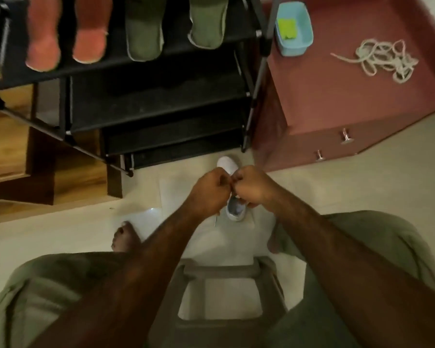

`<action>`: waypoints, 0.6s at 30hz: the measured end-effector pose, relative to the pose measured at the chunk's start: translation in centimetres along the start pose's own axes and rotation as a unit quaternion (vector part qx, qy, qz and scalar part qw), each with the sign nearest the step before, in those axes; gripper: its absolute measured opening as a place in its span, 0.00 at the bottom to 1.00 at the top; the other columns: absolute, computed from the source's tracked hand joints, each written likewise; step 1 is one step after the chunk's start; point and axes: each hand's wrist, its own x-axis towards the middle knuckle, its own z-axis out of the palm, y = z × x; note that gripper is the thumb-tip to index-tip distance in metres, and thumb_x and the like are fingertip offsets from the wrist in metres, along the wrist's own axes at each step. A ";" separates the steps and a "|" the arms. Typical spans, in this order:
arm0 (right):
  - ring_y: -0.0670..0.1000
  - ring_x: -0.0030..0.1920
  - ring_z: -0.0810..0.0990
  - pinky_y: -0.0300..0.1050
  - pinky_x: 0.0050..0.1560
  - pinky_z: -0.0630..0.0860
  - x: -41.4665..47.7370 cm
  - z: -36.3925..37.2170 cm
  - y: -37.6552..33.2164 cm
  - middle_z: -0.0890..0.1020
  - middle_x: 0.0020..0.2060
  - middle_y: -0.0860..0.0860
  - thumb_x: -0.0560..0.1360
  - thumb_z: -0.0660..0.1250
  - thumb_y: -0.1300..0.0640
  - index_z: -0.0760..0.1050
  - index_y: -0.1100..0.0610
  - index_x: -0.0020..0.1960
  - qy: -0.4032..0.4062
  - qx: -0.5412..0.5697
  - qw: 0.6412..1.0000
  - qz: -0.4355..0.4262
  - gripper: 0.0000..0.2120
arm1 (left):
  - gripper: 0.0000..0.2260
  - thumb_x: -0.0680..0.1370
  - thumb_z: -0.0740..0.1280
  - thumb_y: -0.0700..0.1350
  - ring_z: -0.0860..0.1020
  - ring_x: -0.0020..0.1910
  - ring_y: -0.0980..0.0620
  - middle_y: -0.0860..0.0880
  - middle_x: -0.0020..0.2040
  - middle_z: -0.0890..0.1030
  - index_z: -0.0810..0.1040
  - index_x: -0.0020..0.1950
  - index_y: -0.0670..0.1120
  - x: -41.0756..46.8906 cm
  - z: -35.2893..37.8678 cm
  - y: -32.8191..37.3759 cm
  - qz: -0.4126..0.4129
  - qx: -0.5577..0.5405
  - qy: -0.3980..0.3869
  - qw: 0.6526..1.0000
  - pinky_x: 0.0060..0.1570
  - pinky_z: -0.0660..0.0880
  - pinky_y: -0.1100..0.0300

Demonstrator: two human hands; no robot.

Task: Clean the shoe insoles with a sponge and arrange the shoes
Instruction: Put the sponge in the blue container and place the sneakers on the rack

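Your two hands meet, fingers curled, over a white shoe (227,166) on the floor (337,187).

Your left hand (212,188) pinches a thin lace (216,220) that hangs below it. Your right hand (252,187) is curled tight against it, knuckles touching (I cannot tell what it grips). The shoe lies toe-away, near the shoe rack's (158,101) front right corner. The sponge (286,28) sits in a blue tub (302,42) at the cabinet's (337,96) back left corner. Pink shoes (44,41) and green shoes (143,38) line the top shelf.
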 end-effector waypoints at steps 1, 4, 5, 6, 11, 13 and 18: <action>0.57 0.46 0.86 0.57 0.52 0.85 1.0 0.6 1.1 0.86 0.44 0.56 0.74 0.67 0.63 0.84 0.55 0.53 -0.009 -0.002 1.000 0.008 0.11 | 0.08 0.81 0.60 0.40 0.84 0.47 0.44 0.46 0.50 0.81 0.77 0.51 0.50 0.8 0.8 -0.7 -0.011 0.004 -0.019 1.000 0.40 0.84 0.41; 0.57 0.45 0.86 0.54 0.48 0.85 4.1 2.3 4.4 0.86 0.45 0.55 0.74 0.65 0.59 0.84 0.54 0.51 -0.031 0.003 0.999 0.035 0.11 | 0.10 0.81 0.59 0.39 0.83 0.49 0.42 0.45 0.50 0.81 0.76 0.49 0.52 3.7 3.0 -2.3 -0.058 0.009 -0.077 0.995 0.43 0.84 0.42; 0.57 0.45 0.85 0.52 0.47 0.84 5.3 2.8 5.5 0.86 0.45 0.54 0.75 0.65 0.59 0.84 0.53 0.51 -0.033 0.007 0.999 0.042 0.10 | 0.10 0.81 0.59 0.39 0.83 0.50 0.41 0.45 0.50 0.81 0.76 0.49 0.53 4.9 3.8 -2.8 -0.074 0.009 -0.092 0.993 0.44 0.84 0.43; 0.56 0.45 0.84 0.50 0.45 0.81 6.3 3.3 6.5 0.85 0.46 0.54 0.77 0.64 0.58 0.84 0.54 0.53 -0.034 0.009 0.998 0.044 0.10 | 0.11 0.81 0.58 0.39 0.83 0.50 0.41 0.44 0.51 0.81 0.75 0.48 0.54 5.9 4.5 -3.3 -0.092 0.011 -0.101 0.991 0.44 0.83 0.45; 0.59 0.56 0.83 0.50 0.55 0.80 11.3 6.0 10.6 0.84 0.57 0.56 0.83 0.61 0.52 0.80 0.53 0.63 -0.026 0.025 0.998 0.051 0.14 | 0.09 0.83 0.58 0.43 0.83 0.48 0.42 0.42 0.52 0.83 0.77 0.57 0.49 11.4 8.3 -5.8 -0.170 0.026 -0.131 0.976 0.38 0.81 0.51; 0.61 0.58 0.82 0.55 0.57 0.81 13.3 7.4 11.9 0.80 0.61 0.58 0.81 0.60 0.48 0.74 0.47 0.69 -0.036 0.002 0.998 0.050 0.17 | 0.10 0.83 0.59 0.43 0.80 0.45 0.45 0.44 0.53 0.81 0.77 0.61 0.46 13.1 9.3 -7.1 -0.178 0.038 -0.132 0.974 0.36 0.80 0.51; 0.61 0.70 0.72 0.58 0.64 0.77 16.3 9.5 14.2 0.64 0.75 0.53 0.82 0.63 0.49 0.66 0.41 0.76 -0.032 -0.046 0.997 0.053 0.23 | 0.22 0.80 0.62 0.40 0.79 0.60 0.40 0.42 0.66 0.74 0.73 0.75 0.51 16.2 10.3 -10.0 -0.140 0.174 -0.167 0.960 0.56 0.78 0.48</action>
